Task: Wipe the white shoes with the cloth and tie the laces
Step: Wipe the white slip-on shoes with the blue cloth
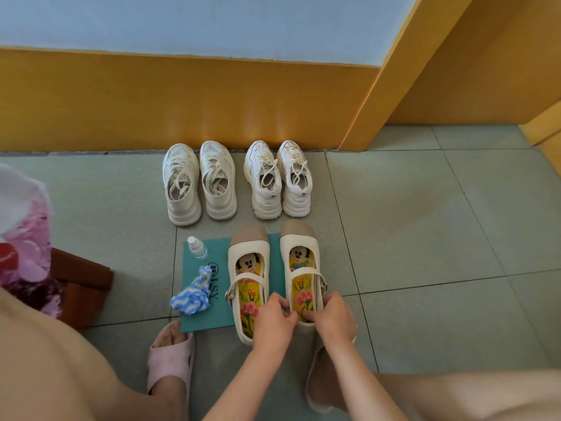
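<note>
Two pairs of white lace-up sneakers stand against the yellow wall base: the left pair and the right pair, laces loose. Nearer me, a pair of cream strap shoes with patterned insoles rests on a teal mat: the left one and the right one. My left hand and my right hand both grip the heel of the right strap shoe. A crumpled blue-and-white cloth lies on the mat, untouched.
A small clear spray bottle stands at the mat's far left corner. My feet in pink slippers rest on the grey-green tile floor. A dark wooden stool and pink floral fabric sit at left. Yellow door frame at right.
</note>
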